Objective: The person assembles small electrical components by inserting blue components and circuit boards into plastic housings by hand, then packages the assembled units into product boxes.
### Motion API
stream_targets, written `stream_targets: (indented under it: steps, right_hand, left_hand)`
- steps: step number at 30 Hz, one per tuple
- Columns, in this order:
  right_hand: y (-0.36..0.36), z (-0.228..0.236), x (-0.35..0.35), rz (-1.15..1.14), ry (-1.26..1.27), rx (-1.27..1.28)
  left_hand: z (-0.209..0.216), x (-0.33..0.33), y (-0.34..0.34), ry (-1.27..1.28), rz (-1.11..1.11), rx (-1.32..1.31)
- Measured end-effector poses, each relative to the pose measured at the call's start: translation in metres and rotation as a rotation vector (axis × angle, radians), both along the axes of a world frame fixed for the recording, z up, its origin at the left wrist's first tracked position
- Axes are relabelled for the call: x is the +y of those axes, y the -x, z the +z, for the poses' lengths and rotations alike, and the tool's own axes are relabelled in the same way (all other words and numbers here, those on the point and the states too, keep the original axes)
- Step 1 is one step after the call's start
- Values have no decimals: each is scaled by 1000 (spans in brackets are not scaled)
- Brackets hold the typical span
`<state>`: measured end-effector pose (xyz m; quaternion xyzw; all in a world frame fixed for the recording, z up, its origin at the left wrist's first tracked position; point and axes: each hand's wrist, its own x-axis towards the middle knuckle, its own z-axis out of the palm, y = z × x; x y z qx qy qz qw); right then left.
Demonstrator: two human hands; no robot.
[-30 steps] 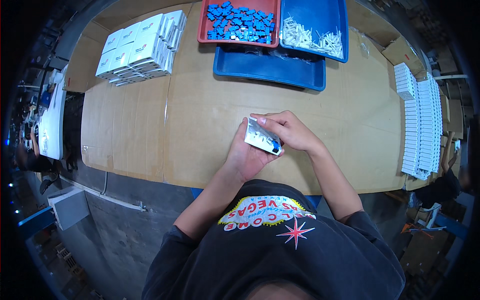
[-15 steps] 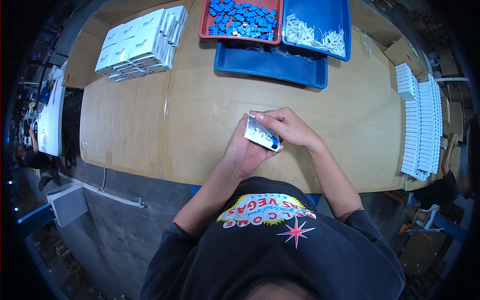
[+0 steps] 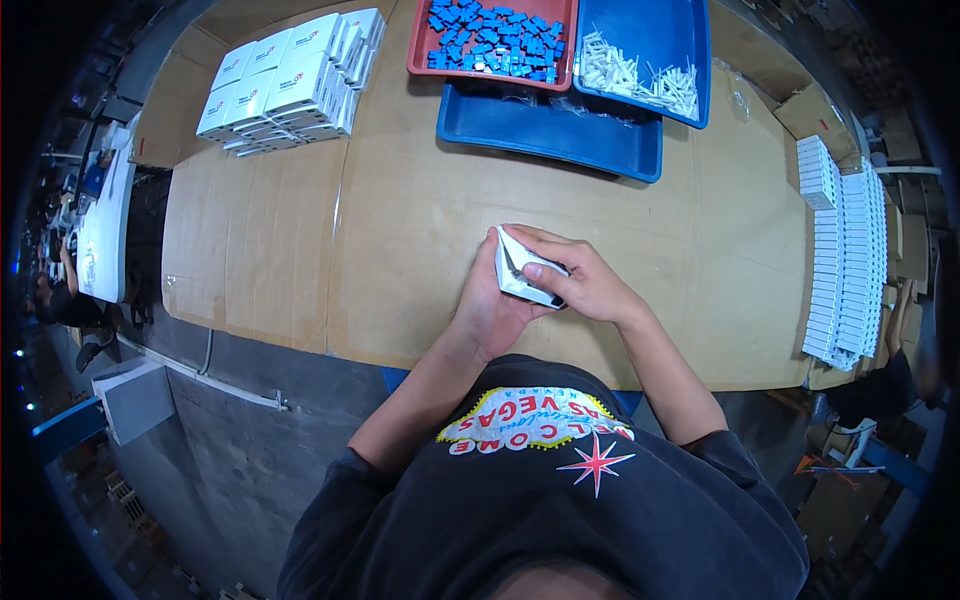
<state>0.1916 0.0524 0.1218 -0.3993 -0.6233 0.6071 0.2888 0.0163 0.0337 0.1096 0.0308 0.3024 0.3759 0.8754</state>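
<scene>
A small white box is held between my two hands above the near part of the table, close to my body. My left hand cradles it from below and along its left side, with the fingers mostly hidden under it. My right hand lies over the box from the right, its thumb pressed on the top and its fingers curled along the far edge. A white flap covers part of the box, and a dark gap shows beside it. What lies inside is mostly hidden.
Cardboard covers the table. Stacked white boxes stand far left; long rows of white boxes line the right edge. At the back are a red tray of blue parts, a blue tray of white pieces and another blue tray.
A white flap now covers the box, where shiny contents and a blue part showed before. My right hand has moved nearer over the box, its thumb now pressing on top.
</scene>
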Motion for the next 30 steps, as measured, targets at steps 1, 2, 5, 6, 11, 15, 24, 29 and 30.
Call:
stream_targets:
  steps: [1, 2, 5, 6, 11, 15, 24, 29, 30]
  right_hand:
    - [-1, -1, -2, 3, -48, -14]
    - [-2, -2, -3, 9, -96, -27]
    - [-1, 5, -6, 54, -167, -126]
    - [-1, 4, -7, 53, -167, -125]
    - [3, -1, -8, 42, -384, -79]
    - [3, 0, -10, 4, -411, 2]
    - [-6, 44, -2, -177, -665, -38]
    - [-20, 40, -10, -347, -75, 115]
    - [-22, 39, -11, -355, -79, 115]
  left_hand:
    - [1, -1, -1, -22, 0, 21]
    - [4, -1, -1, -21, 1, 23]
    - [10, -2, -3, 2, 23, 93]
    - [11, -3, -2, 0, 17, 123]
    - [19, -5, -3, -28, 28, 257]
    - [24, -5, -4, -77, 54, 280]
    - [48, -6, 2, -538, 4, 326]
    - [46, -5, 0, -870, 49, 529]
    - [44, -6, 0, -875, 43, 524]
